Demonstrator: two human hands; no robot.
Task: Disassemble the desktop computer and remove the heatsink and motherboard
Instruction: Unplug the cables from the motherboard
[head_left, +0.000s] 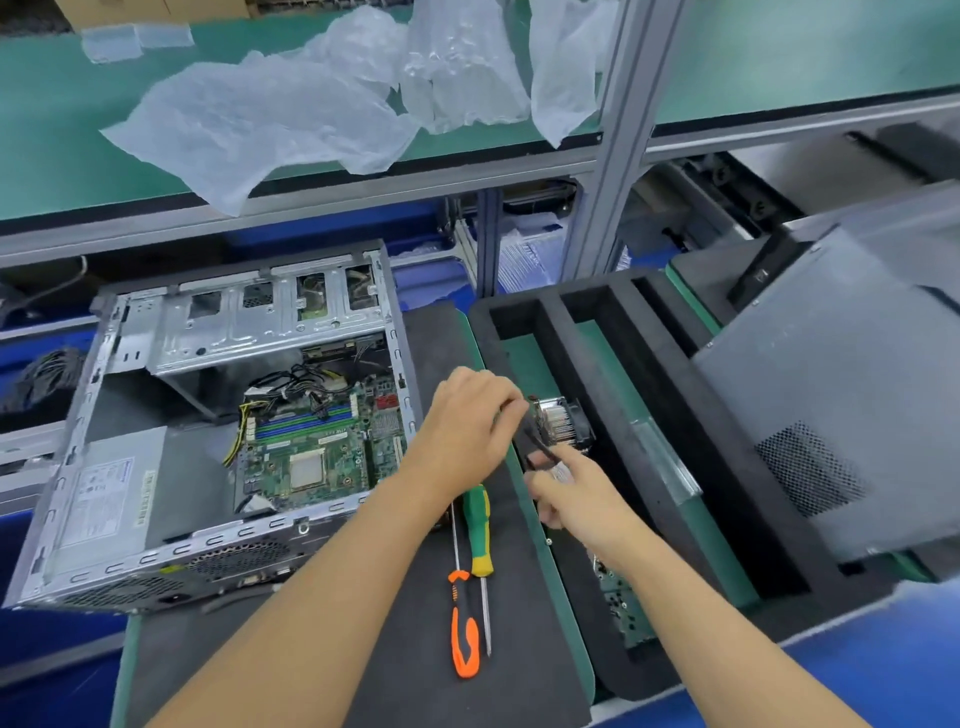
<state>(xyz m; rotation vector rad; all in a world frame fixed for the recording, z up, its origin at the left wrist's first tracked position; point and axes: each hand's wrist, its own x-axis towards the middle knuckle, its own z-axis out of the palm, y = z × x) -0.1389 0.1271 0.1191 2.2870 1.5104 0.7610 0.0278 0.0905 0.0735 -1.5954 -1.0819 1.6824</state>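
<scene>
The open computer case (130, 332) lies on its side at the left, with the green motherboard (311, 447) inside and its bare square processor showing. A silver finned heatsink (561, 421) with a black fan sits in a slot of the black foam tray (670, 467). My left hand (467, 415) grips the heatsink's near edge with curled fingers. Just below it, my right hand (576, 493) pinches the black fan cable (537, 452). Part of another circuit board (623, 608) shows in the same slot, below my right forearm.
Two screwdrivers lie on the dark mat between my forearms: a green-yellow one (478, 525) and an orange-black one (462, 639). The grey side panel (831, 405) leans at the right. Crumpled plastic bags (291, 109) lie on the green upper shelf. Blue bins stand behind.
</scene>
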